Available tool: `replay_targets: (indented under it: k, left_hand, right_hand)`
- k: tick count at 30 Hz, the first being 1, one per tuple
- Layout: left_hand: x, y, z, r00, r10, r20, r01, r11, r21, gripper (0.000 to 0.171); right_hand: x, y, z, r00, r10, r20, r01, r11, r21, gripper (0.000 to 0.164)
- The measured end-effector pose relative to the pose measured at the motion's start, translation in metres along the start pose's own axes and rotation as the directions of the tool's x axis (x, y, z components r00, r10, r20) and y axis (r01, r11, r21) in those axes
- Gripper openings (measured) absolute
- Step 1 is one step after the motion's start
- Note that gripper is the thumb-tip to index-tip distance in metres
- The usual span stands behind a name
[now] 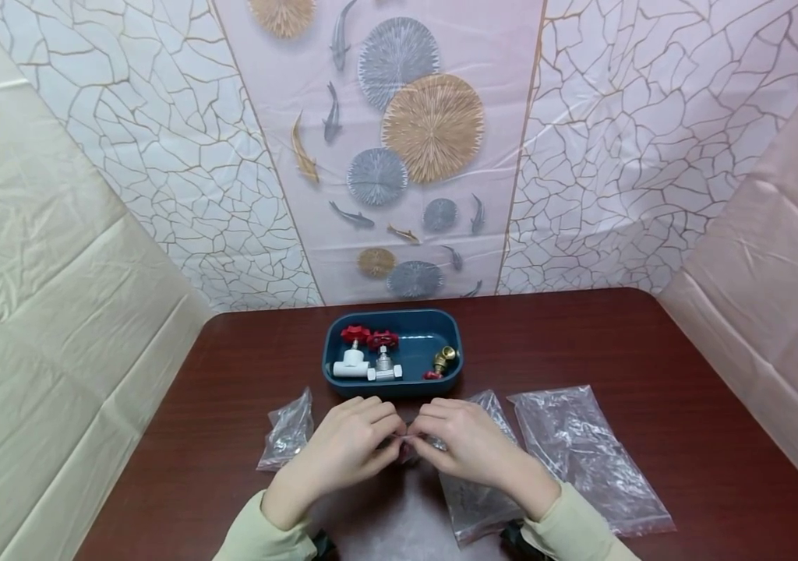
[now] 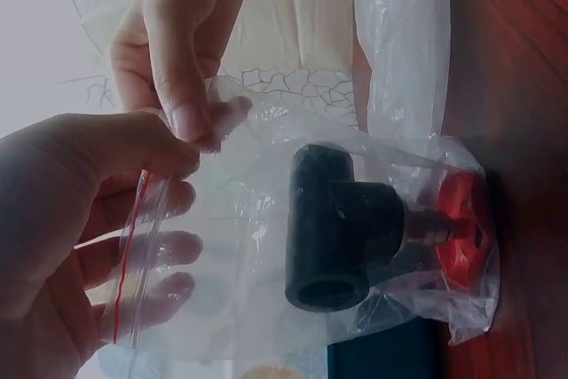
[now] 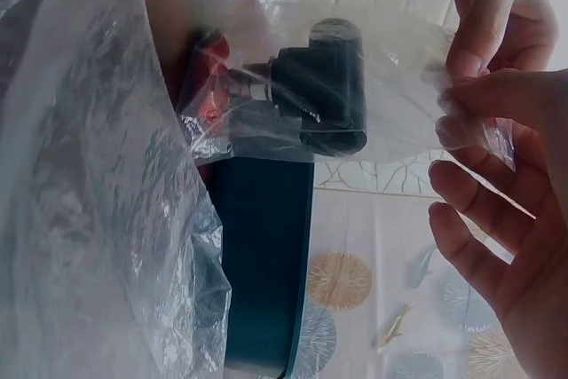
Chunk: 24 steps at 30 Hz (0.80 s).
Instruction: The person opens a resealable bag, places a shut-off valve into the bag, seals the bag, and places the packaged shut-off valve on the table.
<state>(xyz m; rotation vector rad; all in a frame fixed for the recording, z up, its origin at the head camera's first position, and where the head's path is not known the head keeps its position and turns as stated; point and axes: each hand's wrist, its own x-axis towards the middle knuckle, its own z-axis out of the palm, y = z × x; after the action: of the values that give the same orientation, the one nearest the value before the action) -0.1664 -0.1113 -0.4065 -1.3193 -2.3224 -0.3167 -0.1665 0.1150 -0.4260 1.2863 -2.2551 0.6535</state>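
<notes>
Left wrist view: a black, red-wheeled valve (image 2: 333, 228) inside a clear zip bag (image 2: 226, 259), held near the blue tray (image 1: 411, 357). The left hand (image 1: 357, 436) and right hand (image 1: 465, 440) pinch the bag's mouth. Working the seal (image 2: 133, 259) seems in hand, opening or closing unclear; next calls for even fingertip pressure.

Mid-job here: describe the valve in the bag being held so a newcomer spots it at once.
On the dark red-brown table, find the blue tray. Just nearer the person, the left hand and right hand hold a clear zip bag containing a red-handled valve. Its T-shaped body is black, unlike the white valve, silvery valve and brass valve in the tray.
</notes>
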Motion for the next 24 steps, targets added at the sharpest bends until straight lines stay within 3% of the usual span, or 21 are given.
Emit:
replay_targets:
  k: [12,19,24]
  left_hand:
    - [-0.013,-0.008,-0.013,0.998,0.055,-0.019,-0.053,0.993,0.106,0.007]
    - [-0.021,-0.012,-0.017,0.998,0.057,-0.023,-0.053,0.991,0.123,0.013]
    - [-0.022,-0.014,-0.019,0.997,0.076,-0.024,-0.071,0.985,0.157,0.021]
  right_hand:
    - [0.0,0.005,-0.006,0.994,-0.1,-0.038,0.097,0.993,-0.062,0.007]
    - [0.002,0.005,-0.007,0.994,-0.104,-0.035,0.1,0.991,-0.083,0.009]
    - [0.001,0.007,-0.009,0.996,-0.083,-0.042,0.079,0.993,-0.082,0.02]
